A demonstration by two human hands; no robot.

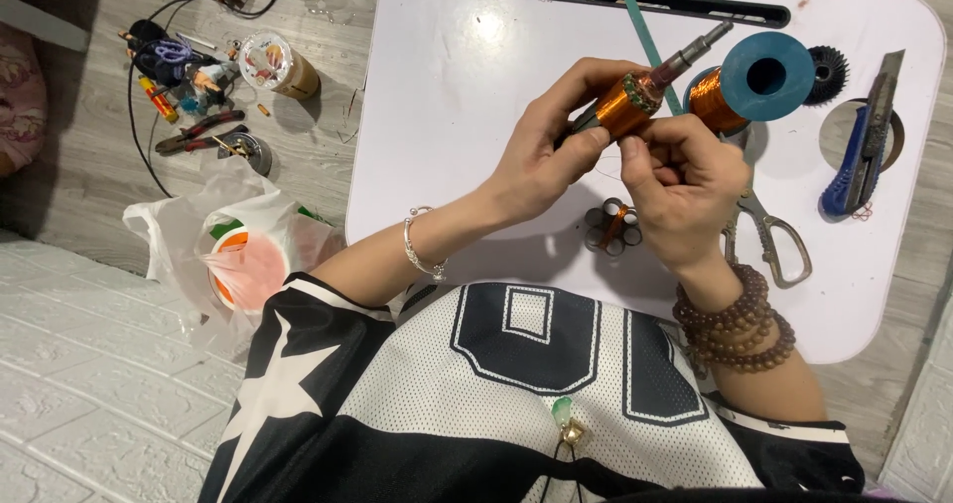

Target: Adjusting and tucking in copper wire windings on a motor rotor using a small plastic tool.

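Observation:
My left hand (pixel 546 150) grips a motor rotor (pixel 630 104) wound with copper wire, its steel shaft pointing up and to the right over a white lap table (pixel 447 86). My right hand (pixel 680 185) pinches at the rotor's lower edge, where a thin wire runs. Just behind the rotor lies a blue spool of copper wire (pixel 749 81). A small copper-wound part (pixel 612 227) rests on the table under my hands.
Scissors (pixel 769 240) lie right of my right hand; a blue utility knife (pixel 866 150) and a black gear (pixel 826 71) sit at the table's right. On the floor at left are pliers (pixel 194 131), small tools, a cup (pixel 278 66) and a plastic bag (pixel 238 250).

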